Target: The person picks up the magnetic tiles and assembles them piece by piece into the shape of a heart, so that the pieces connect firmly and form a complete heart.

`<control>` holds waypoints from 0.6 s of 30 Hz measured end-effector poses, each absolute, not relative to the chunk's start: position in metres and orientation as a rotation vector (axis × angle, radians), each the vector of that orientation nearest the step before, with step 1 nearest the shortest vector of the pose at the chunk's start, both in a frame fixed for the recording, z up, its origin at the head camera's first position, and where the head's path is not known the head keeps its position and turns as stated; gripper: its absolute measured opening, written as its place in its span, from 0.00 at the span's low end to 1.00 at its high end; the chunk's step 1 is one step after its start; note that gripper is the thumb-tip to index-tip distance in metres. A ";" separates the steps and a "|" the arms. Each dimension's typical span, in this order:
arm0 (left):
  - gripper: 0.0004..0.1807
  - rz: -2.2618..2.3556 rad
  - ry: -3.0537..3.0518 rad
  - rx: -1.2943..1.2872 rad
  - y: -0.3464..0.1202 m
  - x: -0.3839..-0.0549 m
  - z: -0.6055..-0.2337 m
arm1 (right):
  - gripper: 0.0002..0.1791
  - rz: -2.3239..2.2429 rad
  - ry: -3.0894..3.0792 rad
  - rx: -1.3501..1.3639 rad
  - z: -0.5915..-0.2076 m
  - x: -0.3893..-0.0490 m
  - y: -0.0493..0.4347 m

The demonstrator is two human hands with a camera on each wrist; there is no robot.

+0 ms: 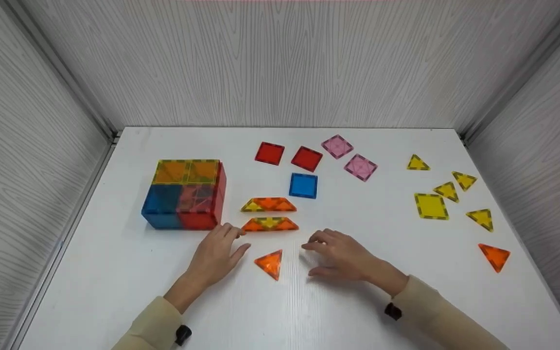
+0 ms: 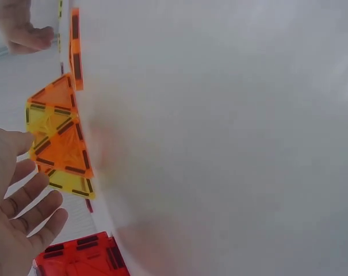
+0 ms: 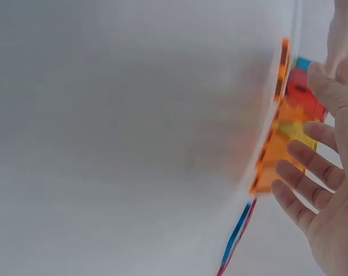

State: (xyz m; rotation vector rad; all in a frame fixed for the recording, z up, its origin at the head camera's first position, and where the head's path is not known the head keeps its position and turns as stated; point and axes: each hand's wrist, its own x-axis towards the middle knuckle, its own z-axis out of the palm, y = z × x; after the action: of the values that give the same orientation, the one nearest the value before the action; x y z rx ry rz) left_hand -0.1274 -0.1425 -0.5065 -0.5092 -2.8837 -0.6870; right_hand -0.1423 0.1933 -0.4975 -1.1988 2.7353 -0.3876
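Note:
Two strips of joined triangular magnetic tiles stand on the table between my hands. The near strip (image 1: pixel 270 224) has orange ends and a yellow middle; the far strip (image 1: pixel 269 204) is yellow at the left and orange elsewhere. At the left end of the near strip is my left hand (image 1: pixel 216 253), fingers loosely bent and holding nothing. My right hand (image 1: pixel 341 255) hovers to the right of the strips, relaxed, its fingers spread in the right wrist view. An orange triangle tile (image 1: pixel 271 265) lies flat between the hands. Left of the strips sits a box of magnetic tiles (image 1: pixel 183 194), coloured yellow, blue and red.
Red tiles (image 1: pixel 270 153), a blue square tile (image 1: pixel 303 185) and pink tiles (image 1: pixel 360 167) lie behind the strips. Toward the right edge are a yellow square tile (image 1: pixel 431 206), several yellow triangle tiles (image 1: pixel 481 219) and another orange triangle tile (image 1: pixel 495 256). Panels (image 1: pixel 285 63) enclose the table.

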 end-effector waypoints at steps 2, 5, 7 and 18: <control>0.20 -0.695 -2.909 -0.558 -0.141 -0.121 -0.508 | 0.32 -0.418 2.812 -1.168 -0.498 -0.141 0.218; 0.21 -0.719 -2.948 -0.649 -0.138 -0.115 -0.512 | 0.31 -0.449 2.940 -1.150 -0.501 -0.140 0.257; 0.23 -0.708 -2.971 -0.714 -0.134 -0.114 -0.515 | 0.30 -0.457 3.028 -1.146 -0.504 -0.141 0.282; 0.33 -0.636 -3.087 -0.940 -0.117 -0.114 -0.521 | 0.28 -0.492 3.329 -0.614 -0.502 -0.142 0.406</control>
State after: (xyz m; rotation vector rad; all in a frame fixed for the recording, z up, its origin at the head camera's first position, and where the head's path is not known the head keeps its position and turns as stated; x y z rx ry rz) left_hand -0.1144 -0.1167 -0.5208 -0.9399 -3.0869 -0.6358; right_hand -0.1424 0.4059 -0.5023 -0.6140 3.3292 -0.4915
